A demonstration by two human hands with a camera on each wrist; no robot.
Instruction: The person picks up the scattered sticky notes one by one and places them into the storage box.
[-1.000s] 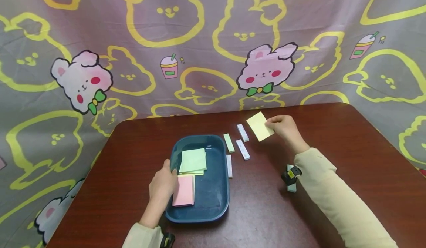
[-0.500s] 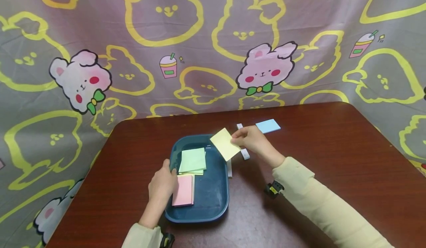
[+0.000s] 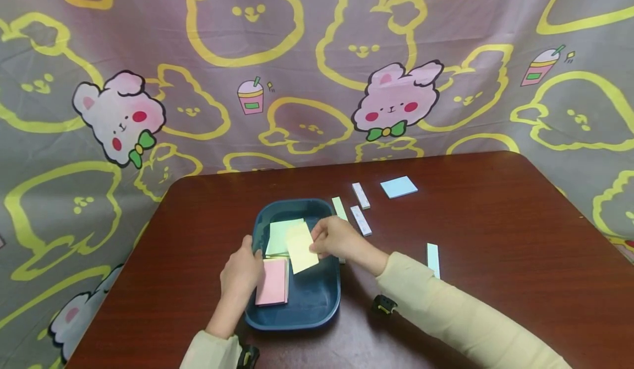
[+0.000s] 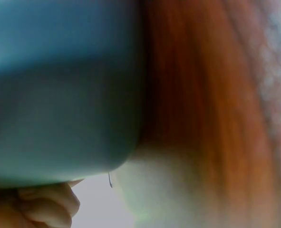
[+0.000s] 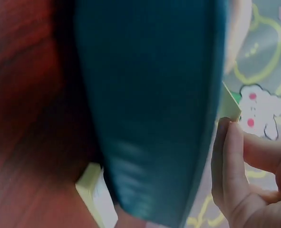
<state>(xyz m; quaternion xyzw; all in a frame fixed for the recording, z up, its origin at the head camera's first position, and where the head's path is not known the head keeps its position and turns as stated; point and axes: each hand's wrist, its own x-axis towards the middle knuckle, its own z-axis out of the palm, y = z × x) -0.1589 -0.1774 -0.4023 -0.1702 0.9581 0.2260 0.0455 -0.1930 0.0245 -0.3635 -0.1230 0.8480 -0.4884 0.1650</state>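
Observation:
A dark blue plastic tray (image 3: 317,308) sits on the brown table. My left hand (image 3: 241,272) grips its left rim; in the left wrist view, curled fingers (image 4: 47,206) show at the blurred tray edge. Between thumb and fingers my right hand (image 3: 342,240) pinches a pale yellow sticky note pad (image 3: 302,253), held tilted over the tray. That pad partly hides a light green sticky note pad (image 3: 278,235) lying in the tray on something yellow. Nearer me, beside my left fingers, lies a pink pad (image 3: 271,283) stacked on another. The right wrist view shows mostly the tray's outer wall (image 5: 150,95).
Right of the tray lie two narrow whitish strip pads (image 3: 361,221) and a pale green strip (image 3: 339,206). A light blue pad (image 3: 399,186) is farther back. Another pale strip (image 3: 433,256) is partly behind my right sleeve. A patterned curtain (image 3: 307,71) hangs behind the table.
My right hand has carried the yellow pad leftward and nearer, from the back right of the table to over the tray, uncovering the light blue pad. My left hand stays on the rim.

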